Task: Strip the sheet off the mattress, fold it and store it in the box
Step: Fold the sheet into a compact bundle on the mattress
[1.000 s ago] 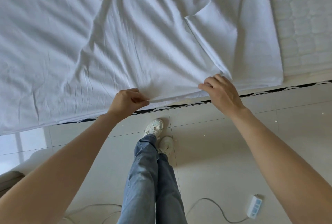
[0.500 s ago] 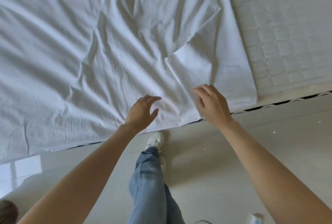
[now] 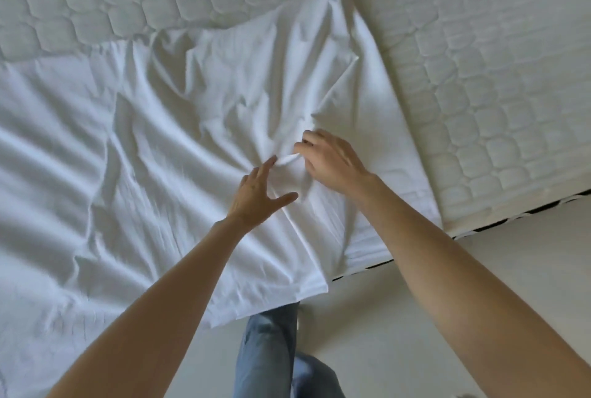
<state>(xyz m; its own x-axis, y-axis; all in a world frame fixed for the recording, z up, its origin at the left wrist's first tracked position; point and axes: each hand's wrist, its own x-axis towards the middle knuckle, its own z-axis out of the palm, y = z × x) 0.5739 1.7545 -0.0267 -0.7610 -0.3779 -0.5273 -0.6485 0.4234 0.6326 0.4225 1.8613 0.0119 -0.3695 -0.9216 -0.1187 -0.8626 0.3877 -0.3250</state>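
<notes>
Head camera looks steeply down, close over the mattress (image 3: 479,62) (single view).

The sheet (image 3: 160,148) runs off the left edge; the right hand's (image 3: 332,161) fingertips are hidden, perhaps in a fold; the jeans (image 3: 265,353) are cropped below.

A pale tiled floor (image 3: 415,317) occupied the lower right of the view. The person's legs, in blue jeans (image 3: 265,356), stood on it beside the bed edge. A dark strip with a white pattern (image 3: 518,215) ran along the bed base.
</notes>
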